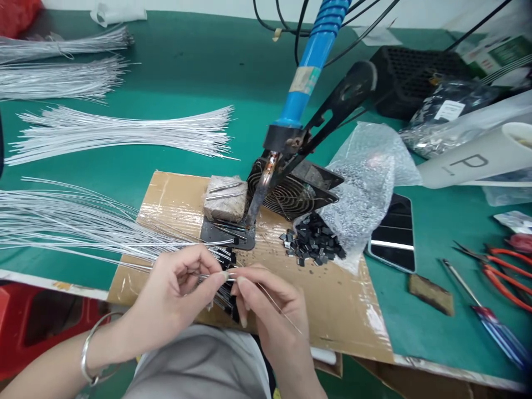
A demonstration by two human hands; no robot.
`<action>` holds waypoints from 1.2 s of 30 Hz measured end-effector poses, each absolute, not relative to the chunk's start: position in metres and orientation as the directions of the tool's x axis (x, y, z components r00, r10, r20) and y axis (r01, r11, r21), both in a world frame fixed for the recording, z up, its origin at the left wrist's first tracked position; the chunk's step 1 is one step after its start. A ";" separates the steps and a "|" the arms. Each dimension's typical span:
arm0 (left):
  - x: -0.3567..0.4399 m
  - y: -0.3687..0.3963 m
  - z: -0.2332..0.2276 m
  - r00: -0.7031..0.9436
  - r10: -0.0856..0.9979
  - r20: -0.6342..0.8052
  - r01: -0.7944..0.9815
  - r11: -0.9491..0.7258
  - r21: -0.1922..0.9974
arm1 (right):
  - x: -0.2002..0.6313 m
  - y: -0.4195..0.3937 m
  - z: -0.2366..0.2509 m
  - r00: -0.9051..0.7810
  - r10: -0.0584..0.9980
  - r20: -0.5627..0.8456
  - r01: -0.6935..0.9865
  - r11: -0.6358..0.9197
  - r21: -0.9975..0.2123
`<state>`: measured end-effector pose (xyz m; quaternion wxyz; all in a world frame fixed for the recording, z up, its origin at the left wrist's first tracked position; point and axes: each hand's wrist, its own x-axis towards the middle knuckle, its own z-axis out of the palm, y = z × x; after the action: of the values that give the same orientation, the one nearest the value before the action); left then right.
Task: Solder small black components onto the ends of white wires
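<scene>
Over the front of a cardboard sheet [332, 310], my left hand [178, 296] pinches the end of a white wire between thumb and forefinger. My right hand [276, 305] is closed close beside it, fingertips almost meeting the left ones. A thin bare wire [280, 310] passes through the right fingers and sticks out over the back of that hand. Exactly what the right fingertips grip is hidden. A fanned bundle of white wires [95, 221] reaches in from the left. Above the hands, a blue-handled soldering iron [293, 105] points down at a dark metal plate [248, 239].
A wrapped block [224, 208] and a black fan [291, 194] stand behind the plate. Black small parts [313, 238] spill from a bubble-wrap bag [361, 194]. Rightward lie a phone [394, 230], a screwdriver [486, 316] and orange-handled scissors [505, 271]. More wire bundles [124, 133] lie back left.
</scene>
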<state>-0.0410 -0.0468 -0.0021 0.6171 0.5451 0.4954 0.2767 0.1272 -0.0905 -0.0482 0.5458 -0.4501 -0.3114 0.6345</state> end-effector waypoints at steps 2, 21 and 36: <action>-0.041 -0.049 -0.004 0.347 0.884 -0.313 0.203 0.254 0.946 | 0.126 -0.090 -0.048 0.008 0.968 -0.251 -0.433 -0.223 -0.873; -0.042 -0.053 -0.005 0.355 0.884 -0.305 0.284 0.209 0.936 | 0.133 -0.088 -0.041 -0.016 0.922 -0.387 -0.450 -0.352 -0.821; -0.042 -0.056 -0.011 0.318 0.901 -0.294 0.305 0.196 0.932 | 0.134 -0.088 -0.043 -0.085 0.909 -0.409 -0.465 -0.399 -0.790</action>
<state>-0.0422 -0.0561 -0.0111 0.5704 0.5777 0.5222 0.2613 0.1343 -0.0879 -0.0432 0.4931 -0.4632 -0.2396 0.6964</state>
